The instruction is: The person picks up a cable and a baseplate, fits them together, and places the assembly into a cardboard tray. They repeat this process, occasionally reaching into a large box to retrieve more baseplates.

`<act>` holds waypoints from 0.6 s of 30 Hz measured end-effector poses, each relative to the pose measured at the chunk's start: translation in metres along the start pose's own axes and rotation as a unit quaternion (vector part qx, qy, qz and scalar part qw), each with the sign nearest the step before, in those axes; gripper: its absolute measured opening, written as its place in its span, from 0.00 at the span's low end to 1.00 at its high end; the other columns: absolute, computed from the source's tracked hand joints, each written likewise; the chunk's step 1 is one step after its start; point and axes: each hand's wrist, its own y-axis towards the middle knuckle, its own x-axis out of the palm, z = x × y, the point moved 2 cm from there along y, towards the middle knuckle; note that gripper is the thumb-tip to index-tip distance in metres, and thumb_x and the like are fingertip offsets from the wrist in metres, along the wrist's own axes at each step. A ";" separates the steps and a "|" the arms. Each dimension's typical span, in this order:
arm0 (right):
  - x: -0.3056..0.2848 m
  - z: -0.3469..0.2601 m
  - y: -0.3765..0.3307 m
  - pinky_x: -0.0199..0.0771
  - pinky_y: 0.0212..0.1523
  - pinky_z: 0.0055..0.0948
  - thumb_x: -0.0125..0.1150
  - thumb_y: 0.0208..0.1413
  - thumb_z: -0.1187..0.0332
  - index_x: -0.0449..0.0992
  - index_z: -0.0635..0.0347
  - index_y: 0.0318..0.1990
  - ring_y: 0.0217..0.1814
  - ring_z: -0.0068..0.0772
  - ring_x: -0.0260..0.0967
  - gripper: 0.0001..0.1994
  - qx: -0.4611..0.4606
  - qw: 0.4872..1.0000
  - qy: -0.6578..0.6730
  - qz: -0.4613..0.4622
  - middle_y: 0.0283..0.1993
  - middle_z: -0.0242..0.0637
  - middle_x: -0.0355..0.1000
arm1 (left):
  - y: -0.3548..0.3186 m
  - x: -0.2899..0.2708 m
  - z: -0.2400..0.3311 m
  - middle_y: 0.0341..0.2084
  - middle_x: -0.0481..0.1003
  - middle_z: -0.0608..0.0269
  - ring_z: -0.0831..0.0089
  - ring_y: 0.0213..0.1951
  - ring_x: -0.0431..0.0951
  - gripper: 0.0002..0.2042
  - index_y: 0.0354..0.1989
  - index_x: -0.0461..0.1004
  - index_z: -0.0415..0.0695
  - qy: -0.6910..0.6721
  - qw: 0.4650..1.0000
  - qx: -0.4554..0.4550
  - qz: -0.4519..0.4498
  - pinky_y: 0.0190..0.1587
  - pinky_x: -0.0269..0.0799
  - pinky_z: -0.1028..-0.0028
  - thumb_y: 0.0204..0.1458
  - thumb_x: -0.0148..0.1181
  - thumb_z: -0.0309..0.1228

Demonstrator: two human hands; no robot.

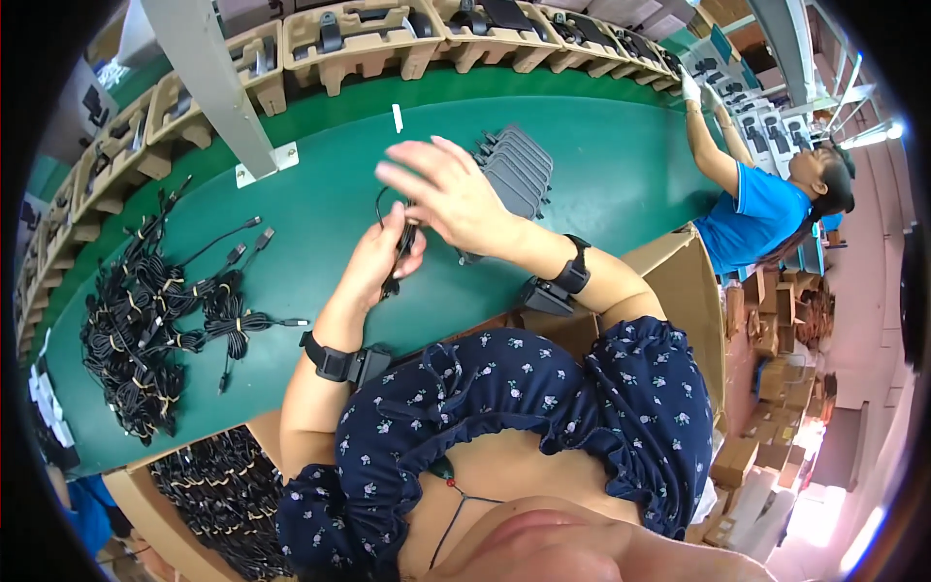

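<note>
Now the left hand (373, 262) pinches a black cable (400, 247) over the green tabletop's (601, 184) near edge, while the right hand (451, 194) hovers above it, fingers spread open, holding nothing.

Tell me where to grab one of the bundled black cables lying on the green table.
Take a bundled cable at its tied middle, where the band cinches the coil, coming from above with the left hand. The loops are gathered there, while the plug ends trail loose toward the right and would let the coil dangle.
</note>
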 end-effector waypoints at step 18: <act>-0.053 0.060 0.028 0.69 0.24 0.33 0.61 0.45 0.61 0.71 0.57 0.37 0.24 0.41 0.69 0.13 0.065 0.993 0.028 -0.097 0.26 0.39 0.70 | 0.000 -0.005 0.007 0.21 0.70 0.65 0.82 0.18 0.68 0.12 0.36 0.67 0.40 0.068 0.998 -0.008 0.000 0.16 0.59 0.86 0.56 0.47 0.37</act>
